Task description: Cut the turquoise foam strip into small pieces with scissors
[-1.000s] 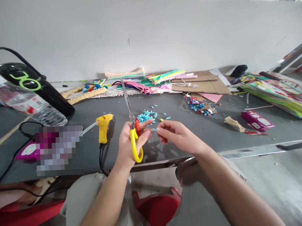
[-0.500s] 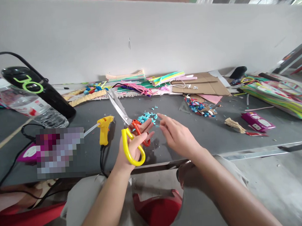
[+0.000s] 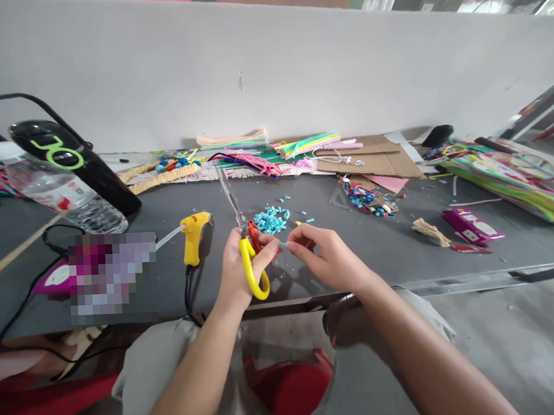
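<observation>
My left hand (image 3: 240, 271) had its grip clenched around the scissors (image 3: 245, 239), fingers through the yellow and orange handles, blades pointing up and away over the grey table (image 3: 398, 245). My right hand (image 3: 327, 258) pinched a tiny blue piece (image 3: 282, 245) between thumb and forefinger, just beside the handles. A heap of blue bits (image 3: 271, 220) lay just beyond both hands, and a yellow glue gun (image 3: 192, 235) rested to the left
</observation>
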`<state>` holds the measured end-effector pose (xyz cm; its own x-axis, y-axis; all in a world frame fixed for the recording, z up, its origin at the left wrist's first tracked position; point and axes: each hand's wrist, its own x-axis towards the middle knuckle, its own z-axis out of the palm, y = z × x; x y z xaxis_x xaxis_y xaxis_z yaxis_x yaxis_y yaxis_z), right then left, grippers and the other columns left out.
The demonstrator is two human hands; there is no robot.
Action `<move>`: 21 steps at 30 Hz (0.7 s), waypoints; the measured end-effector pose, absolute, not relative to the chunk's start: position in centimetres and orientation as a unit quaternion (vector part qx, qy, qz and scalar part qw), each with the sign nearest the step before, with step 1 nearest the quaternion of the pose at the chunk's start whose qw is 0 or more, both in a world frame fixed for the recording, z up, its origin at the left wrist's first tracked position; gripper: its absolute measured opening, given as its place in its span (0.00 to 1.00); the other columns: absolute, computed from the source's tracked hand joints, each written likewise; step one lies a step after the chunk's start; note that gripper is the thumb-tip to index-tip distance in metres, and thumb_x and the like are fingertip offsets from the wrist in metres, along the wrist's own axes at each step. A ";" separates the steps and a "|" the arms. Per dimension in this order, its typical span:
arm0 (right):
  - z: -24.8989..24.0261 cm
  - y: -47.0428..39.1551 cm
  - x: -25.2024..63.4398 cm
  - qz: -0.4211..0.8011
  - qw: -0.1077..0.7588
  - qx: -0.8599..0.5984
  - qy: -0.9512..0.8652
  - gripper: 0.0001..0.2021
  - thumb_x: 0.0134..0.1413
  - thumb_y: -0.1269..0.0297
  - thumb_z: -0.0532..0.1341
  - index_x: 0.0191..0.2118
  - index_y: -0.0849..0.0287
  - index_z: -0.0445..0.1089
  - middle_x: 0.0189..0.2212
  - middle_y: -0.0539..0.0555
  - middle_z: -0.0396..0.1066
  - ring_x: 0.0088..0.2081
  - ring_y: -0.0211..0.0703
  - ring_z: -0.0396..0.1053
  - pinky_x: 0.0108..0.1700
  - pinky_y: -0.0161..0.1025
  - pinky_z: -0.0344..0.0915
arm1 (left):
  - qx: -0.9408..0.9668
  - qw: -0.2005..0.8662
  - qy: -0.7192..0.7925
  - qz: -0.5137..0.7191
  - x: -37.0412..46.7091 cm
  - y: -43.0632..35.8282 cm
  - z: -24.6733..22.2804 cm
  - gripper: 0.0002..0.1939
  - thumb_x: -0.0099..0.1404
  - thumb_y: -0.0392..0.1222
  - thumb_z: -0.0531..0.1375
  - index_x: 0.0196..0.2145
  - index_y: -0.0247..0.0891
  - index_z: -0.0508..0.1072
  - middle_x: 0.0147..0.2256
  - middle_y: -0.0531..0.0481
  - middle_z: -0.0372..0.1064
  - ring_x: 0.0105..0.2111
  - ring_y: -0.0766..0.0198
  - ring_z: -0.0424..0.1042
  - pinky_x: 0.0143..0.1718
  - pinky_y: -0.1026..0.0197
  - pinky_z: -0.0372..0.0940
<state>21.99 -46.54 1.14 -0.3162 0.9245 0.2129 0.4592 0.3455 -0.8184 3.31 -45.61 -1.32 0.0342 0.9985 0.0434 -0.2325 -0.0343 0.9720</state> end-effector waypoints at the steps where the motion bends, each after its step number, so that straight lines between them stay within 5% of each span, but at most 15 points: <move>1: 1.1 -46.5 22.0 0.329 0.351 -0.468 -0.741 0.11 0.68 0.56 0.57 0.38 0.56 0.70 0.31 0.50 0.71 0.31 0.39 0.64 0.35 0.37 0.60 | 0.458 0.555 0.421 0.552 3.3 -45.6 -1.3 0.21 0.54 0.43 0.73 0.38 0.39 0.65 0.31 0.55 0.74 0.30 0.65 0.76 0.36 0.60 0.71; 11: 1.3 -46.4 22.1 0.315 0.335 -0.467 -0.756 0.09 0.69 0.61 0.56 0.38 0.56 0.70 0.31 0.50 0.72 0.32 0.39 0.64 0.37 0.37 0.61 | 0.449 0.561 0.438 0.539 3.4 -45.5 -1.5 0.22 0.53 0.44 0.74 0.36 0.39 0.65 0.30 0.56 0.73 0.28 0.64 0.77 0.34 0.61 0.71; 17: 1.1 -46.5 22.0 0.301 0.367 -0.412 -0.778 0.17 0.65 0.60 0.63 0.57 0.54 0.69 0.45 0.55 0.74 0.36 0.42 0.69 0.41 0.40 0.67 | 0.459 0.537 0.456 0.541 3.4 -45.5 -1.2 0.21 0.53 0.45 0.73 0.36 0.39 0.65 0.28 0.56 0.73 0.26 0.66 0.74 0.32 0.62 0.70; 21: 0.8 -46.5 21.6 0.251 0.395 -0.407 -0.784 0.08 0.66 0.61 0.62 0.45 0.56 0.76 0.35 0.53 0.75 0.31 0.39 0.67 0.37 0.38 0.65 | 0.462 0.543 0.451 0.537 3.4 -45.4 -1.2 0.23 0.52 0.44 0.74 0.33 0.39 0.64 0.24 0.58 0.70 0.24 0.67 0.72 0.30 0.64 0.68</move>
<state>21.56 -46.51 0.83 -0.3560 0.8375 0.4146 0.4404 0.5417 -0.7160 3.35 -45.37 -1.15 0.0162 0.9998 0.0067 -0.1663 -0.0039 0.9861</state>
